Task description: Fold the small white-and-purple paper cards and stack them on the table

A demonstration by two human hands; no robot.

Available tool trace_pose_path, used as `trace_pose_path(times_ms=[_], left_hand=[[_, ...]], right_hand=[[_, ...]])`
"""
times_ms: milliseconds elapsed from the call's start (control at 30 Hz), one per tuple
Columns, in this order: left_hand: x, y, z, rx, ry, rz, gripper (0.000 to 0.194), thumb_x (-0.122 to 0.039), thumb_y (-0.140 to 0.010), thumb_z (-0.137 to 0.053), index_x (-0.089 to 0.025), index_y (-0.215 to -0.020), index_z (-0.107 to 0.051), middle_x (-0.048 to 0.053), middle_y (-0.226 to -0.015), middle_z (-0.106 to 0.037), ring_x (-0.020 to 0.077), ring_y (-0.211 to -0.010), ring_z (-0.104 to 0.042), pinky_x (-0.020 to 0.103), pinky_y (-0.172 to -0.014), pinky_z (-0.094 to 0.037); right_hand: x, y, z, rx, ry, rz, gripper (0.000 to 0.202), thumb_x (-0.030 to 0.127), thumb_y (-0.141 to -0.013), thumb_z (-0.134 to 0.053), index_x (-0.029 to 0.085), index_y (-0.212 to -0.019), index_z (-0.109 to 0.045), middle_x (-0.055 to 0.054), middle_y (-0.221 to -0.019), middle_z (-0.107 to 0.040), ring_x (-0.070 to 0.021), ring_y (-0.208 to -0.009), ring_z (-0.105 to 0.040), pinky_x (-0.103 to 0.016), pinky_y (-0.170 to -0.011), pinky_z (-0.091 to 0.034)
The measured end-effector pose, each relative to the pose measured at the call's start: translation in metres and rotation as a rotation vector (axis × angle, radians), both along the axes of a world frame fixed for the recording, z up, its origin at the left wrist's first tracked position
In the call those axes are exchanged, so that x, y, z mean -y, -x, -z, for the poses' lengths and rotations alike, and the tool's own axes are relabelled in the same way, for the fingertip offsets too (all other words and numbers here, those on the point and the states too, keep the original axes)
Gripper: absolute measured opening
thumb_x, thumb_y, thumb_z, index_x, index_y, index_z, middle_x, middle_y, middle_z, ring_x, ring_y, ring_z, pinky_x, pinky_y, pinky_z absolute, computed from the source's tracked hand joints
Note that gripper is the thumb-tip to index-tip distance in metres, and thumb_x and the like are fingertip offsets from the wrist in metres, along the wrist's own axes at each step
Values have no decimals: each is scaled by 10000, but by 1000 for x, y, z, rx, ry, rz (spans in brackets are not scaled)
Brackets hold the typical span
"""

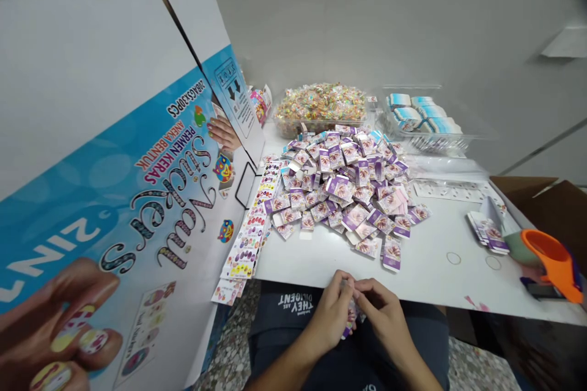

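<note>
In the head view, my left hand (331,311) is closed around a small purple and white printed box (349,322), held over my lap just below the table's front edge. My right hand (380,308) meets it from the other side, thumb and fingertips pinched at the top of the box. The fingers cover most of the box, and its opening cannot be made out. Beyond my hands, a large heap of similar small boxes (342,186) spreads over the white table (316,256). One box (392,253) lies at the heap's near edge.
A large nail-sticker carton (151,134) stands at left, beside sticker sheets (250,238). Behind the heap are a clear tub of candy packets (321,107) and a tray of blue-white cards (424,115). An orange tape dispenser (553,263) and flat cartons (488,232) are at right.
</note>
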State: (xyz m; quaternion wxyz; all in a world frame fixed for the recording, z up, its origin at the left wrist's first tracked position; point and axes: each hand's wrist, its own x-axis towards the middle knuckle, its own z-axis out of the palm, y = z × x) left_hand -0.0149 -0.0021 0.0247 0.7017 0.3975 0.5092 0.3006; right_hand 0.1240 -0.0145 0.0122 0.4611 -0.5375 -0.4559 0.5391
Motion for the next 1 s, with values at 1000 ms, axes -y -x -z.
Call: trace_pose_path(times_ms=[1000], left_hand=[[-3,14,10,283,-128,-133,149,-341,-926,-506,-233,-1028,-494,-14,-903,-539,146,-804,-539,277,-778,-441]], right_hand=[[0,3,-9,191,-229,-131,191,353,-897,-701,213,-1011,-763,-68,-910,-764,-195,-765,-692,-311,-713,-579]])
